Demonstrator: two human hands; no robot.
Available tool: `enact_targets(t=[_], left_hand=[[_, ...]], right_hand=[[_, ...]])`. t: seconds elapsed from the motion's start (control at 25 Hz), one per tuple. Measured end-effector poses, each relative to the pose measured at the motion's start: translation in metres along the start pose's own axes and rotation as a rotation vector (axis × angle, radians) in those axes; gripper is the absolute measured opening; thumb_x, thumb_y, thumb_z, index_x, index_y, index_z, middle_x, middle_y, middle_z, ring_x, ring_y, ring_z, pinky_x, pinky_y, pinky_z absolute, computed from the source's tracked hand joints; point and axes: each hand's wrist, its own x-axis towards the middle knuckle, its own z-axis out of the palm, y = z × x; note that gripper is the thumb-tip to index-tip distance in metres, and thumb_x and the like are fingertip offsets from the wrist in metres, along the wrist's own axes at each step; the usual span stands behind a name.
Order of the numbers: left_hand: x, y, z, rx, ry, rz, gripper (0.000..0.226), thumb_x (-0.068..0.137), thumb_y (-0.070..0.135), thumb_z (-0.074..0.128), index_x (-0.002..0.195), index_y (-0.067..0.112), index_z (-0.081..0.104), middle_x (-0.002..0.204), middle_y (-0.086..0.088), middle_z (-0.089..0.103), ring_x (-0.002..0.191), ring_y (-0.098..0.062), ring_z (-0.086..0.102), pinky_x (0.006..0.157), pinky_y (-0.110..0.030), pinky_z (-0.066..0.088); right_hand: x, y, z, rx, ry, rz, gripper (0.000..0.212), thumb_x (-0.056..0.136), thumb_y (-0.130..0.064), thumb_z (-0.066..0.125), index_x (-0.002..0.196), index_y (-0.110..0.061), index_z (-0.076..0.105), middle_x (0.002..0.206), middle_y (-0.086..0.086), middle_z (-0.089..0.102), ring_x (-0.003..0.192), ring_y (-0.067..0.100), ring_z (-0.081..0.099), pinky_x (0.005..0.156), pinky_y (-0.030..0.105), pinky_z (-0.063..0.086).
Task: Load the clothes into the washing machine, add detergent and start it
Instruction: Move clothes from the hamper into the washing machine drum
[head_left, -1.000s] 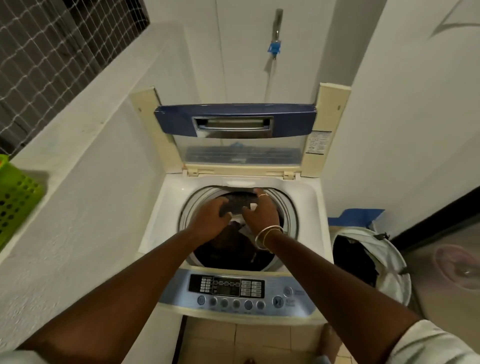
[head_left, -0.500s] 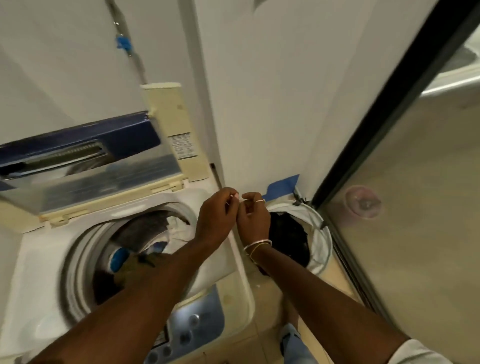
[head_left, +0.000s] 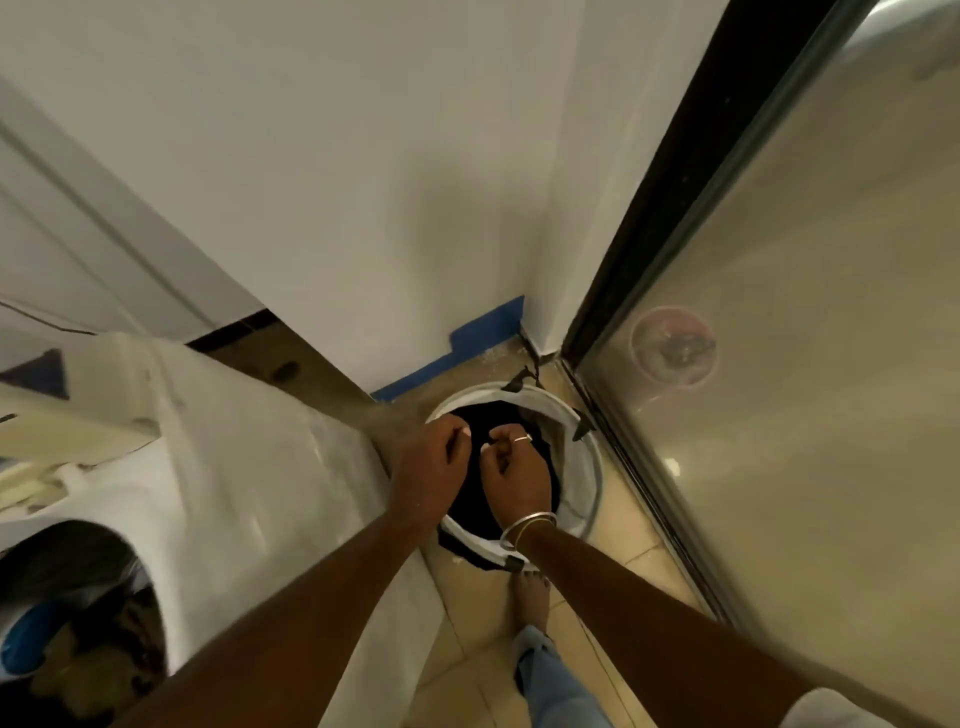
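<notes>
So, nearest the camera, a pale sleeve shows at the bottom corner behind the right grip. Below that grip, a leg in light blue jeans ends in a bare foot on the tan floor tiles, toes just short of the near rim of the laundry basket.

Well left of the left grip and closer in, the washing machine shows its open drum. Mixed clothes already lie inside, one piece bright blue. The left forearm crosses above the machine's right edge.

Both forearms reach forward side by side. Two thin bangles circle the right wrist and a ring sits on one finger.

The two grips hang close together over the basket, knuckles up, fingers curled inward. I cannot tell whether they pinch cloth or hold nothing.

Directly beneath them, black clothes fill the round white basket, with a fold draped over its near rim. The basket stands on the floor just right of the machine.

Beyond the grips, blue tape runs along the foot of the white wall. Right of the right grip stands a dark-framed glass door with a blurred, round pinkish shape on it.
</notes>
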Motion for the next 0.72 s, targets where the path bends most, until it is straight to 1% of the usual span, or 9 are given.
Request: enact_targets(t=[0.12,0.2,0.28,0.32,0.4,0.48,0.6,0.68,0.72], left_hand=[[0.029,-0.043,0.060,0.027,-0.103,-0.046,0.012,0.100,0.025,0.053,0.092,0.023,0.062,0.079,0.011,0.061,0.072,-0.001,0.059,0.070,-0.020,0.050],[0.043,-0.084,0.103,0.069,-0.274,-0.161,0.011,0.098,0.027,0.056,0.105,0.020,0.062,0.098,0.003,0.065,0.089,-0.009,0.063,0.085,-0.029,0.052],[0.056,-0.138,0.151,0.168,-0.521,-0.290,0.042,0.092,0.032,0.063,0.129,0.014,0.053,0.128,-0.009,0.058,0.118,-0.024,0.057,0.104,-0.036,0.045],[0.062,-0.164,0.170,0.219,-0.626,-0.316,0.064,0.087,0.039,0.066,0.141,0.012,0.043,0.140,-0.013,0.050,0.130,-0.030,0.049,0.110,-0.039,0.039],[0.078,-0.211,0.202,0.339,-0.743,-0.303,0.107,0.073,0.058,0.068,0.156,0.015,0.016,0.157,-0.014,0.027,0.145,-0.036,0.028,0.118,-0.044,0.029],[0.097,-0.249,0.228,0.472,-0.734,-0.277,0.131,0.066,0.064,0.074,0.157,0.018,-0.008,0.164,-0.015,0.006,0.150,-0.040,0.012,0.120,-0.050,0.020],[0.122,-0.282,0.260,0.606,-0.617,-0.229,0.149,0.056,0.072,0.077,0.153,0.024,-0.026,0.164,-0.017,-0.012,0.151,-0.040,-0.003,0.122,-0.057,0.012],[0.128,-0.297,0.279,0.611,-0.604,-0.248,0.152,0.052,0.072,0.079,0.151,0.029,-0.028,0.164,-0.018,-0.011,0.151,-0.042,0.001,0.120,-0.059,0.016],[0.127,-0.302,0.286,0.607,-0.643,-0.278,0.151,0.053,0.067,0.082,0.151,0.029,-0.027,0.163,-0.020,-0.007,0.150,-0.043,0.007,0.119,-0.059,0.020]], right_hand=[[0.050,0.056,0.015,-0.100,-0.085,0.039,0.019,0.092,-0.024,0.058,0.111,-0.024,0.059,0.068,-0.011,0.061,0.068,0.008,0.061,0.064,0.029,0.048],[0.084,0.100,0.030,-0.192,-0.183,0.055,0.027,0.091,-0.029,0.060,0.117,-0.023,0.057,0.085,-0.007,0.066,0.084,0.014,0.065,0.076,0.035,0.054],[0.124,0.148,0.050,-0.396,-0.363,0.043,0.049,0.090,-0.038,0.062,0.135,-0.022,0.048,0.122,0.004,0.060,0.115,0.024,0.057,0.096,0.042,0.051],[0.143,0.171,0.060,-0.546,-0.454,0.017,0.065,0.088,-0.043,0.064,0.144,-0.023,0.038,0.139,0.009,0.048,0.128,0.031,0.047,0.103,0.045,0.046],[0.175,0.206,0.083,-0.801,-0.538,-0.043,0.098,0.079,-0.057,0.068,0.155,-0.030,0.012,0.158,0.014,0.020,0.142,0.039,0.026,0.108,0.055,0.039],[0.199,0.236,0.111,-0.950,-0.535,-0.125,0.122,0.067,-0.068,0.071,0.155,-0.037,-0.007,0.163,0.015,0.000,0.146,0.043,0.013,0.110,0.063,0.032],[0.218,0.276,0.144,-1.061,-0.557,-0.179,0.141,0.055,-0.072,0.077,0.152,-0.038,-0.020,0.162,0.017,-0.012,0.146,0.047,0.004,0.107,0.072,0.026],[0.222,0.294,0.154,-1.164,-0.548,-0.196,0.138,0.060,-0.065,0.080,0.154,-0.034,-0.017,0.161,0.020,-0.008,0.143,0.048,0.011,0.101,0.070,0.034],[0.224,0.298,0.156,-1.213,-0.526,-0.229,0.126,0.068,-0.059,0.078,0.155,-0.033,-0.009,0.160,0.021,0.000,0.140,0.048,0.017,0.098,0.066,0.040]])
